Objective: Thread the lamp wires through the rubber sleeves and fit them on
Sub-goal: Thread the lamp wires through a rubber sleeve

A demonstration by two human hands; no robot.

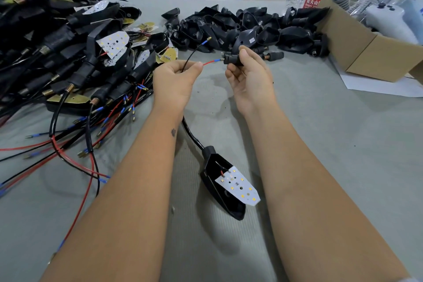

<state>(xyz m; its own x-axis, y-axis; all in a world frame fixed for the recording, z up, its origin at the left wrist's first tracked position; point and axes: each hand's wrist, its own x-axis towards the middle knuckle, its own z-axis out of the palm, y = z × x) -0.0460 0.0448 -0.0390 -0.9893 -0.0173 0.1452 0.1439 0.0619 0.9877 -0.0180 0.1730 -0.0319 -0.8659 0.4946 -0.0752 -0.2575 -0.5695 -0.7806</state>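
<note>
L hand (175, 82) pinches red wire (208, 62) | R hand (248, 78) grips rubber sleeve (232, 59)

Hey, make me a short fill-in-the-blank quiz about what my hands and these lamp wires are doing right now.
1. The left hand pinches the ____ wire near its tip.
2. That wire's tip points at the rubber sleeve held by the ____ hand.
3. The black wire with its brass tip curves ____, free of the sleeve.
4. The lamp housing carries a white ____ board.

Missing words: red; right; upward; LED
</note>
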